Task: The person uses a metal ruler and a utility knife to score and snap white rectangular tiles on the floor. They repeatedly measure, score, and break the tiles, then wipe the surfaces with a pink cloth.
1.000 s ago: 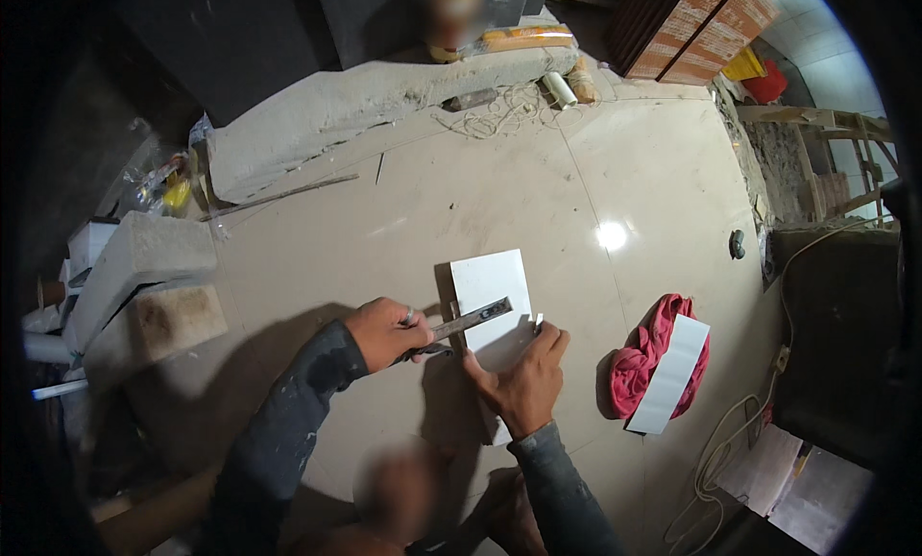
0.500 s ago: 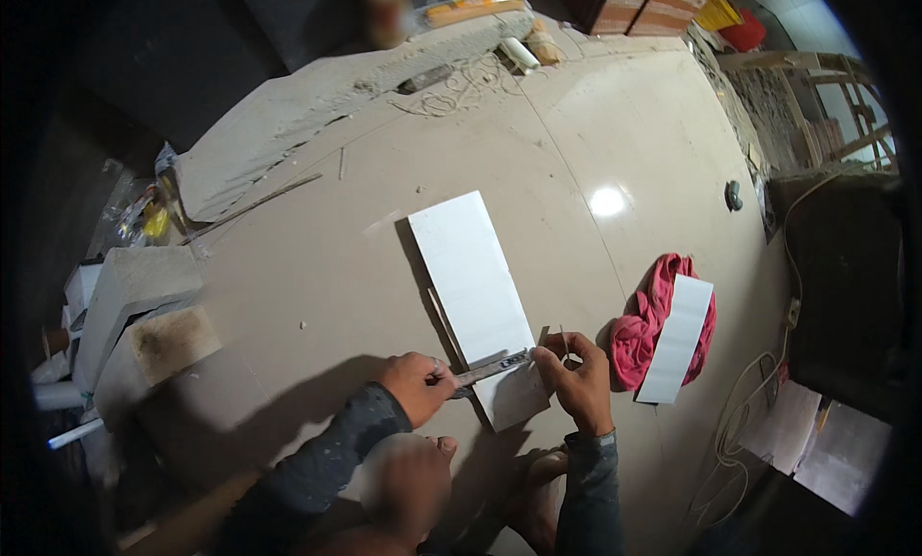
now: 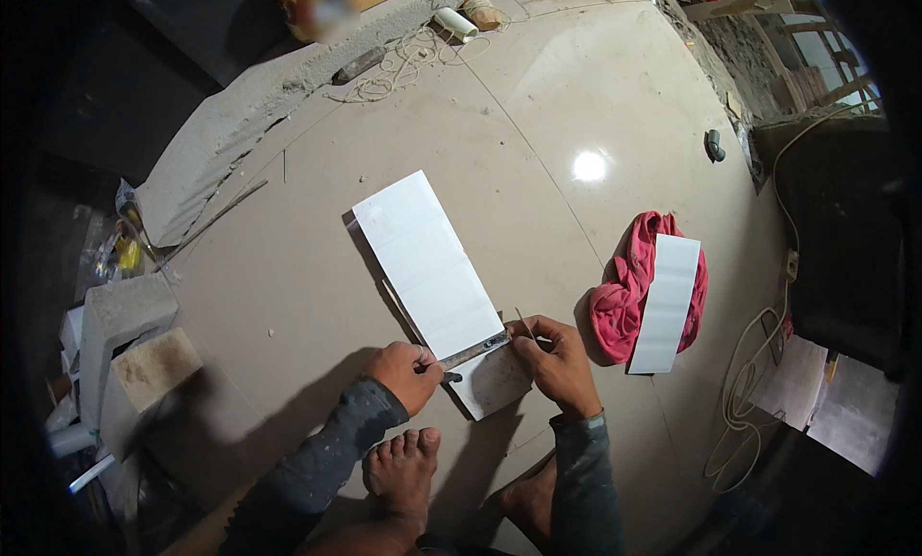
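Observation:
A long white tile (image 3: 423, 258) lies at a slant on the floor in front of me. Across its near part runs a worn metal straightedge (image 3: 471, 351), with a dark piece showing by its left end. My left hand (image 3: 403, 375) is closed around that end, at the tile's left edge. At the other end my right hand (image 3: 559, 366) pinches a thin rod (image 3: 524, 322) that sticks up from the fingers; its fingertips are close to the straightedge and the tile's right edge. Below the straightedge the tile looks dusty and grey.
To the right, a narrow white tile strip (image 3: 665, 302) rests on a crumpled red cloth (image 3: 615, 316). A cable (image 3: 738, 393) coils farther right. Concrete blocks (image 3: 130, 316) stand at left. Tangled string (image 3: 399, 66) and a white tube (image 3: 455, 24) lie far off. My bare feet (image 3: 403, 465) are nearby.
The view has shifted, so the floor things appear farther left and higher. Both hands stay at the straightedge, keeping their grips.

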